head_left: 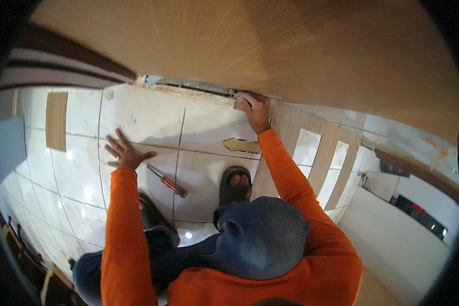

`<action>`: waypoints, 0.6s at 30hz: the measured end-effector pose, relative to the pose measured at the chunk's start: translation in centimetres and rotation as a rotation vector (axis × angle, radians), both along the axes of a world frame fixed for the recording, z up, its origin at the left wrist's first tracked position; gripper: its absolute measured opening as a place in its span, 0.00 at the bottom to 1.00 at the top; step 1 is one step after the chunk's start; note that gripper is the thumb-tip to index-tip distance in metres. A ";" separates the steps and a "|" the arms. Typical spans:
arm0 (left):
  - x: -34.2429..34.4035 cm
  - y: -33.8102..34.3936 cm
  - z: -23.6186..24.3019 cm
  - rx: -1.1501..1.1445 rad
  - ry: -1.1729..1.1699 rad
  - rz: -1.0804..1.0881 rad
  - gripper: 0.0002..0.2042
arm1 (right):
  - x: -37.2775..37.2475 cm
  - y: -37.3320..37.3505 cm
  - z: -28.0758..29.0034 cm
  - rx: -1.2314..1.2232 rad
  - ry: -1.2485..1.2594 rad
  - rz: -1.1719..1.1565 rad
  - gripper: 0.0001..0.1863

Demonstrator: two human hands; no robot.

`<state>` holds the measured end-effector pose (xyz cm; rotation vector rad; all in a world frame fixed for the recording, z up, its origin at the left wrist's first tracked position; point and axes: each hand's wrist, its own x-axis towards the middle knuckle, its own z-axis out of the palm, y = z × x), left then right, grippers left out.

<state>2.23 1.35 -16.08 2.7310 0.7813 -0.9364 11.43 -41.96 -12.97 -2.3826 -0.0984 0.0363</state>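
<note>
My left hand (125,153) lies on the white tiled floor with its fingers spread, holding nothing. Just right of its thumb is a screwdriver (167,181) with a red, see-through handle, its tip toward the hand. My right hand (256,113) reaches to the foot of a large wooden panel (270,46). Its fingers are closed on a small wood-coloured piece (238,105), partly hidden by them. Alongside it runs a narrow gap (199,87) between the panel and the broken tile edge. A yellowish, arrow-shaped piece (241,146) lies nearer me on the floor.
Wood-look strips (317,168) lie on the tiles (143,115) right of my right forearm. Another wood-look piece (56,121) is at the far left. My sandalled feet (236,186) stand near the screwdriver. A white low wall or box (392,239) is at the right.
</note>
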 end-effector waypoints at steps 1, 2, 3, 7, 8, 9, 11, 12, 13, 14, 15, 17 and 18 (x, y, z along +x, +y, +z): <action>0.3 -0.3 0.7 -0.006 0.022 -0.010 0.83 | 0.2 0.0 0.0 -0.052 -0.053 0.042 0.14; 0.3 -0.3 0.4 -0.008 0.008 -0.032 0.83 | 0.3 -0.3 -0.5 -0.053 -0.034 0.067 0.14; 0.3 -0.5 0.8 0.000 0.021 -0.031 0.83 | 0.4 -0.5 -1.1 -0.085 -0.114 0.087 0.12; 0.2 -0.4 1.6 -0.016 0.077 0.015 0.82 | 0.3 0.5 -0.7 -0.157 -0.282 0.140 0.10; 0.3 -0.1 1.9 -0.028 0.080 0.023 0.82 | 0.4 0.9 -0.6 -0.157 -0.257 0.157 0.10; 0.1 0.1 2.0 -0.003 0.078 0.018 0.81 | 0.8 1.5 -0.3 -0.210 -0.303 0.208 0.09; -0.3 0.5 1.7 0.016 0.064 -0.005 0.81 | 1.6 2.4 -0.2 -0.271 -0.337 0.259 0.08; -0.4 0.4 1.5 0.010 0.079 -0.015 0.81 | 2.0 2.9 -0.3 -0.442 -0.260 0.307 0.08; -0.1 0.1 1.1 0.013 0.061 -0.021 0.81 | 2.6 3.7 -0.1 -0.613 -0.188 0.352 0.08; 0.1 0.1 1.1 0.021 0.039 -0.022 0.81 | 3.2 5.7 0.6 -0.614 -0.186 0.349 0.08; 0.6 -0.8 1.5 0.038 0.072 -0.029 0.81 | 3.3 7.8 1.4 -0.779 0.007 0.460 0.09; 1.2 -1.3 1.8 0.022 0.071 -0.024 0.81 | 4.8 9.3 2.0 -0.937 0.175 0.560 0.09; 1.3 -1.3 1.9 0.010 0.083 -0.015 0.81 | 5.3 9.4 2.0 -0.858 0.144 0.564 0.09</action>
